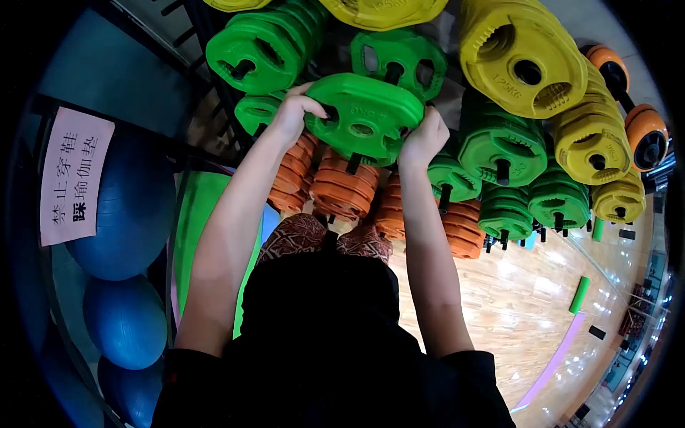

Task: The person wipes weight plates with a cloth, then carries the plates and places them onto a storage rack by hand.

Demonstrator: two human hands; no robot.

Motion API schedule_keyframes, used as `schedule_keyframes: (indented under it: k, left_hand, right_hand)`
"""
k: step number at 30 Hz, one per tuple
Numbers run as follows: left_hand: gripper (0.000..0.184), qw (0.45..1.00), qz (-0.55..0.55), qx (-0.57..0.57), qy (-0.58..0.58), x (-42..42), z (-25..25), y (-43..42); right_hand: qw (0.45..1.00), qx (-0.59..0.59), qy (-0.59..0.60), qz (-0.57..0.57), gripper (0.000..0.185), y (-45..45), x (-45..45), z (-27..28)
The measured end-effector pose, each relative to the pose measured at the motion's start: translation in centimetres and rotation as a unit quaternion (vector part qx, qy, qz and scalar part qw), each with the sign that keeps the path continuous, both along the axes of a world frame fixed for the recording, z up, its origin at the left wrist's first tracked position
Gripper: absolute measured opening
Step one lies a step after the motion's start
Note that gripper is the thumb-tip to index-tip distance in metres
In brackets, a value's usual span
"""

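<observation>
A green weight plate [365, 114] with a hole in its middle is held between my two hands, tilted in front of the rack. My left hand [291, 118] grips its left side, the thumb at the grip slot. On the opposite side my right hand [424, 141] is closed round the edge, its fingertips partly hidden by the plate. Just behind it another green plate [396, 55] hangs on a black peg. To the left is a stack of green plates [250, 53], and orange plates [344, 187] hang below.
Yellow plates [524, 60] and more green plates [503, 146] fill the rack on the right. Blue exercise balls [125, 207] are stacked at left beside a pink paper sign [76, 175]. A green roller [579, 294] lies on the wooden floor [499, 321] at right.
</observation>
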State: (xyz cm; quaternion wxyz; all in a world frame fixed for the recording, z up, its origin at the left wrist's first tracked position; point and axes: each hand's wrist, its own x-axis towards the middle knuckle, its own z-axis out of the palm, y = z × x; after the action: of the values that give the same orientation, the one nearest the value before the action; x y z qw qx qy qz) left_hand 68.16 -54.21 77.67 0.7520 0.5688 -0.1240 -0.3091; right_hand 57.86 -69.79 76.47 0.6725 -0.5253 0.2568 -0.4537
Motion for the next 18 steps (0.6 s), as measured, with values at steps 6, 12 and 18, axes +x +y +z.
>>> schedule_keyframes:
  k: [6,12,18]
  left_hand:
    - [0.044,0.999,-0.029,0.011,0.025,1.1,0.1,-0.5]
    - [0.042,0.998,-0.037,0.014,0.044,2.0,0.7,-3.4]
    - [0.047,0.981,0.11,0.109,0.119,2.1,-0.6,-6.4]
  right_hand:
    - [0.997,-0.053,-0.038,-0.05,0.027,0.4,-0.3,0.5]
    - [0.994,-0.085,-0.011,-0.073,0.027,-2.1,1.2,0.9]
    - [0.961,-0.229,0.117,-0.102,0.023,-5.1,4.2,1.0]
